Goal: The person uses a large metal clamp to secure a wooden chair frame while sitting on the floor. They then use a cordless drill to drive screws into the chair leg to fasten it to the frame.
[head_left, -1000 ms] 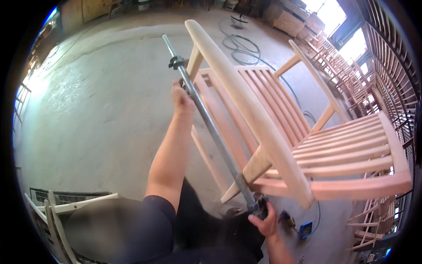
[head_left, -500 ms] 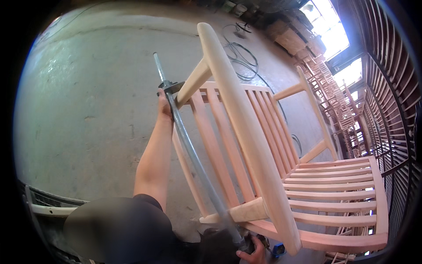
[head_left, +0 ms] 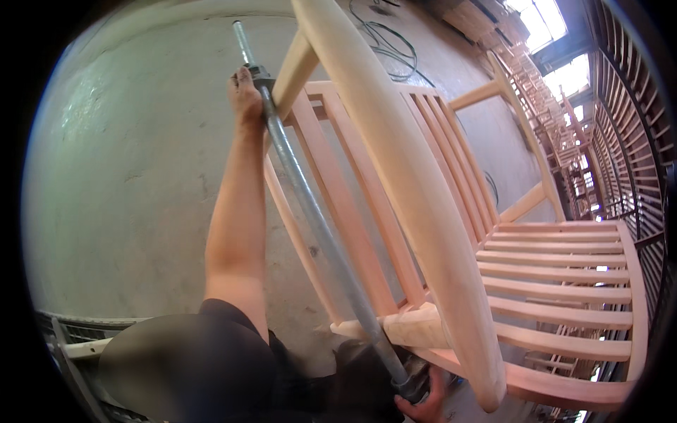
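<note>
A pale wooden armchair frame with a slatted seat and slatted back (head_left: 564,278) fills the middle and right. Along its near side runs a long grey metal pipe clamp (head_left: 310,197), slanting from the upper left to the lower middle. My left hand (head_left: 245,92) is closed around the clamp at its far jaw, by the far leg under the thick armrest (head_left: 409,190). At the clamp's near end, my right hand (head_left: 428,400) curls round the dark end fitting, partly hidden at the lower edge. The pipe crosses the near leg (head_left: 409,328).
A dark hose (head_left: 395,53) lies coiled on the grey concrete floor (head_left: 141,183) beyond the chair. Many wooden frames (head_left: 543,120) are stacked at the far right, beside a dark slatted rack (head_left: 627,127). A metal-framed mesh object (head_left: 84,328) stands at the lower left.
My left hand and the clamp's far jaw sit higher in the picture, and the armrest looks closer. My right hand has shifted slightly rightward with the clamp's near end.
</note>
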Tool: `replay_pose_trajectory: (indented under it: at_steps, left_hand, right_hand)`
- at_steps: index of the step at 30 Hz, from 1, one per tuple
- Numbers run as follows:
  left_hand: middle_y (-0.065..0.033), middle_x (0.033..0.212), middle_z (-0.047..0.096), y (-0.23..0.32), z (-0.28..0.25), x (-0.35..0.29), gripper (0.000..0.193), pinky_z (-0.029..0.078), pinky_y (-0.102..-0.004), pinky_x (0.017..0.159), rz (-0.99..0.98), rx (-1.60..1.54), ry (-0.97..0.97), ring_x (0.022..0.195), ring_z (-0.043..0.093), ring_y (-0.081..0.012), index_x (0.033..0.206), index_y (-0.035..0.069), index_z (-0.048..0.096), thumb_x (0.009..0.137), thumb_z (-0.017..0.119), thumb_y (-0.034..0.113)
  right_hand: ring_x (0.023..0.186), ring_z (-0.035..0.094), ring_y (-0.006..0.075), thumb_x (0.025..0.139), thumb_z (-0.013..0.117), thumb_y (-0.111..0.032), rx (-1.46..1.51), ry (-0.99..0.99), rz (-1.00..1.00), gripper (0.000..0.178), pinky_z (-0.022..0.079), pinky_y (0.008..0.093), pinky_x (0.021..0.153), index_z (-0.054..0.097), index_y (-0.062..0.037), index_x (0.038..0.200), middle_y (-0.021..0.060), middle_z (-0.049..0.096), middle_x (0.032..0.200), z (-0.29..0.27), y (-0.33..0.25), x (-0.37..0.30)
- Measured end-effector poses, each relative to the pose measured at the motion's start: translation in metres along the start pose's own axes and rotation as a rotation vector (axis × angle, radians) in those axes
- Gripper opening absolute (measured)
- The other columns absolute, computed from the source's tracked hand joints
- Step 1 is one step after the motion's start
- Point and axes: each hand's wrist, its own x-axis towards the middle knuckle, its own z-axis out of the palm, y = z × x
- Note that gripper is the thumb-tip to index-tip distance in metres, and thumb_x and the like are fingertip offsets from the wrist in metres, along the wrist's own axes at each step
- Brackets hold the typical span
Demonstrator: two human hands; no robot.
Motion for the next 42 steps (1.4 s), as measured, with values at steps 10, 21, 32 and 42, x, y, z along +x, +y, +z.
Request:
replay_pose_trajectory:
  at_steps: [10, 21, 32, 42]
  left_hand:
    - [-0.0065, 0.095, 0.059, 0.009, 0.001, -0.024, 0.037, 0.049, -0.0297, 0.072, -0.056, 0.118, -0.051, 0.081, 0.057, -0.0152, 0.113, 0.003, 0.052, 0.110, 0.040, 0.038]
    - [-0.0094, 0.111, 0.060, -0.008, -0.015, -0.049, 0.044, 0.051, -0.0349, 0.080, -0.075, -0.066, -0.147, 0.096, 0.059, -0.0213, 0.125, 0.005, 0.055, 0.094, 0.069, 0.033]
    - [-0.0071, 0.079, 0.052, 0.083, 0.011, -0.227, 0.049, 0.049, -0.0338, 0.053, -0.751, 0.162, -0.020, 0.059, 0.055, -0.0207, 0.109, 0.007, 0.048, 0.099, 0.055, 0.054]
    - [0.0004, 0.066, 0.042, 0.089, 0.009, -0.249, 0.041, 0.039, -0.0291, 0.048, -0.832, 0.148, -0.040, 0.051, 0.043, -0.0125, 0.087, 0.014, 0.039, 0.106, 0.040, 0.050]
  right_hand:
    - [0.113, 0.058, 0.0425, 0.060, 0.087, -0.035, 0.084, 0.077, -0.148, 0.089, 0.046, 0.0475, 0.099, 0.054, 0.0112, 0.128, 0.0273, 0.060, 0.121, 0.010, -0.004, 0.024]
    - [0.109, 0.062, 0.0397, 0.060, 0.087, -0.025, 0.139, 0.130, -0.177, 0.081, 0.050, 0.0446, 0.095, 0.056, 0.0082, 0.126, 0.0234, 0.063, 0.118, 0.019, -0.002, 0.026]
    - [0.106, 0.064, 0.0373, 0.062, 0.085, -0.027, 0.155, 0.225, -0.167, 0.069, 0.052, 0.0436, 0.092, 0.062, 0.0009, 0.121, 0.0187, 0.066, 0.112, 0.023, 0.012, 0.017]
    - [0.115, 0.060, 0.0376, 0.068, 0.087, -0.041, 0.092, 0.304, -0.209, 0.095, 0.051, 0.0429, 0.097, 0.048, 0.0041, 0.142, 0.0211, 0.059, 0.129, 0.018, 0.021, -0.009]
